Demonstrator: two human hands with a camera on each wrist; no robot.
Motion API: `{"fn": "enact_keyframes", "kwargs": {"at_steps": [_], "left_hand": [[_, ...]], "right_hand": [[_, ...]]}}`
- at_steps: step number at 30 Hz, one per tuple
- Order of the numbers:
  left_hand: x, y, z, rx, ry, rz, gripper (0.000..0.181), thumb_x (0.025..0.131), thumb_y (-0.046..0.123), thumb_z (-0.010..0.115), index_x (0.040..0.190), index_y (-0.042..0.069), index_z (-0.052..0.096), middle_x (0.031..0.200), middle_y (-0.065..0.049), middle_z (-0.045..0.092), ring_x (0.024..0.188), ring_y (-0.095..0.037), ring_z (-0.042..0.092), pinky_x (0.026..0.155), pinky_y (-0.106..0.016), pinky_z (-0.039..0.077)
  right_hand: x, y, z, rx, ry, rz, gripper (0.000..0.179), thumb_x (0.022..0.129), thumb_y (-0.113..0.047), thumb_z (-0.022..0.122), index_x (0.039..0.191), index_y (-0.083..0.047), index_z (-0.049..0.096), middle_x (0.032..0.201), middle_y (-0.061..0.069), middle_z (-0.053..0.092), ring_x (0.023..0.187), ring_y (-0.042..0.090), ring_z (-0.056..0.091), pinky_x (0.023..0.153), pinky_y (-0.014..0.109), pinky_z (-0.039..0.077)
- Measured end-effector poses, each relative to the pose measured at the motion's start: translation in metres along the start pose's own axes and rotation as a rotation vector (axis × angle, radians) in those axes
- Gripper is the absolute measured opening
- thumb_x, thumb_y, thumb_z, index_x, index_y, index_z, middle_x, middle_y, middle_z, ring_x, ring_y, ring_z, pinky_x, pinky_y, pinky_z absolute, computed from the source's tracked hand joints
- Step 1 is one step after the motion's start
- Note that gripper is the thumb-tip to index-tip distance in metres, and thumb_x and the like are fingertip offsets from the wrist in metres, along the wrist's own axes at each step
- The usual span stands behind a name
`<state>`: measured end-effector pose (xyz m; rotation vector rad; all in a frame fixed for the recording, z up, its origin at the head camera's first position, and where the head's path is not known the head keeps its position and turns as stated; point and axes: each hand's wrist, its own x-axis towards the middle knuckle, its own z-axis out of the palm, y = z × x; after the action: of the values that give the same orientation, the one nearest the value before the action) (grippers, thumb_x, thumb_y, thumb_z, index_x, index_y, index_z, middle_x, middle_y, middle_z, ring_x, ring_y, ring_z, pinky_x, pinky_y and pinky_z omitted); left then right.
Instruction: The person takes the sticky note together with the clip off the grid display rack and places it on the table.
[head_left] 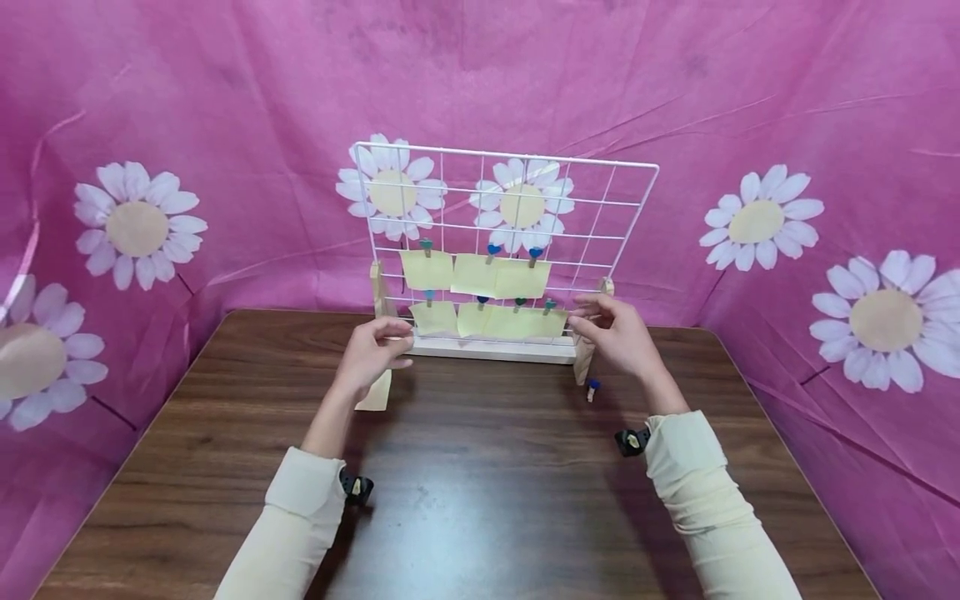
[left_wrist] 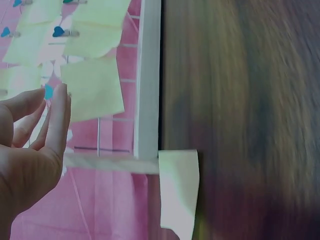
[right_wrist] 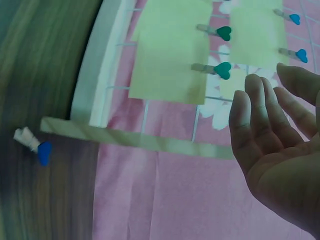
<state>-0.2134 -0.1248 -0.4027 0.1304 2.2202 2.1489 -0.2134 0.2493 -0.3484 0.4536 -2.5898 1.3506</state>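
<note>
A white wire grid [head_left: 517, 156] stands upright in a wooden base, with two rows of pale yellow paper notes [head_left: 429, 270] clipped to it by small heart-topped clothespins [head_left: 536, 254]. My left hand [head_left: 375, 352] is at the grid's lower left corner, its fingers relaxed and nothing in them. In the left wrist view its fingertips overlap a light blue heart clip [left_wrist: 48, 92] beside a note [left_wrist: 92, 89]. At the lower right, my right hand [head_left: 618, 336] holds nothing, fingers loosely bent close to the end note [right_wrist: 169, 67] and its green heart clip [right_wrist: 222, 70].
One loose yellow note [head_left: 373, 393] lies on the brown wooden table [head_left: 465, 467] by the left foot of the stand. A clothespin with a dark blue heart [head_left: 592, 389] lies near the right foot [head_left: 582, 358]. Behind hangs a pink cloth [head_left: 262, 100] printed with daisies.
</note>
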Motion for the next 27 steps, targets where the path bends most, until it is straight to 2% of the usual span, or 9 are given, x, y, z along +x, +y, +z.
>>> {"fn": "enact_keyframes", "kwargs": {"at_steps": [8, 11, 15, 18, 21, 24, 27], "left_hand": [[0.009, 0.011, 0.023, -0.066, -0.023, 0.017, 0.036, 0.095, -0.009, 0.062, 0.129, -0.018, 0.054, 0.128, -0.038, 0.054, 0.092, -0.016, 0.065, 0.083, -0.037, 0.064], [0.013, 0.017, 0.029, -0.074, -0.03, 0.037, 0.039, 0.095, -0.009, 0.062, 0.132, -0.015, 0.054, 0.128, -0.038, 0.056, 0.1, -0.028, 0.066, 0.086, -0.04, 0.063], [0.018, 0.024, 0.035, -0.077, -0.041, 0.05, 0.042, 0.095, -0.008, 0.062, 0.135, -0.014, 0.053, 0.129, -0.038, 0.056, 0.111, -0.042, 0.062, 0.085, -0.039, 0.063], [0.022, 0.028, 0.039, -0.079, -0.035, 0.055, 0.041, 0.094, -0.009, 0.062, 0.134, -0.014, 0.054, 0.128, -0.038, 0.057, 0.11, -0.04, 0.062, 0.082, -0.035, 0.064], [0.026, 0.032, 0.044, -0.09, -0.025, 0.06, 0.041, 0.092, -0.012, 0.064, 0.133, -0.013, 0.056, 0.127, -0.036, 0.058, 0.107, -0.039, 0.064, 0.08, -0.034, 0.064], [0.029, 0.035, 0.051, -0.09, -0.037, 0.068, 0.044, 0.091, -0.013, 0.066, 0.133, -0.013, 0.055, 0.129, -0.035, 0.058, 0.109, -0.04, 0.064, 0.081, -0.034, 0.064], [0.031, 0.037, 0.057, -0.079, -0.052, 0.071, 0.045, 0.09, -0.012, 0.068, 0.133, -0.014, 0.056, 0.13, -0.034, 0.059, 0.11, -0.041, 0.064, 0.083, -0.035, 0.064]], "right_hand": [[0.011, -0.011, 0.003, 0.032, 0.018, -0.011, 0.033, 0.095, -0.004, 0.07, 0.127, 0.006, 0.064, 0.107, 0.026, 0.07, 0.077, 0.015, 0.069, 0.064, 0.024, 0.061], [0.017, -0.016, 0.003, 0.03, 0.05, -0.025, 0.032, 0.095, -0.005, 0.07, 0.125, 0.006, 0.065, 0.101, 0.026, 0.07, 0.071, 0.011, 0.067, 0.059, 0.021, 0.059], [0.027, -0.022, 0.005, 0.083, 0.06, -0.01, 0.032, 0.095, -0.005, 0.071, 0.125, 0.005, 0.065, 0.101, 0.027, 0.069, 0.068, 0.017, 0.068, 0.053, 0.023, 0.059], [0.033, -0.025, 0.007, 0.126, 0.051, 0.01, 0.034, 0.096, -0.006, 0.07, 0.127, 0.004, 0.064, 0.106, 0.027, 0.069, 0.072, 0.022, 0.07, 0.054, 0.026, 0.062], [0.038, -0.027, 0.009, 0.134, 0.053, 0.011, 0.035, 0.096, -0.008, 0.07, 0.127, 0.004, 0.064, 0.109, 0.027, 0.069, 0.075, 0.019, 0.071, 0.055, 0.026, 0.062], [0.041, -0.03, 0.008, 0.129, 0.076, 0.006, 0.034, 0.096, -0.008, 0.071, 0.126, 0.005, 0.065, 0.109, 0.028, 0.07, 0.073, 0.01, 0.07, 0.058, 0.023, 0.062], [0.045, -0.033, 0.007, 0.142, 0.088, 0.015, 0.034, 0.096, -0.008, 0.071, 0.126, 0.006, 0.064, 0.109, 0.028, 0.07, 0.071, 0.011, 0.071, 0.057, 0.024, 0.062]]}}
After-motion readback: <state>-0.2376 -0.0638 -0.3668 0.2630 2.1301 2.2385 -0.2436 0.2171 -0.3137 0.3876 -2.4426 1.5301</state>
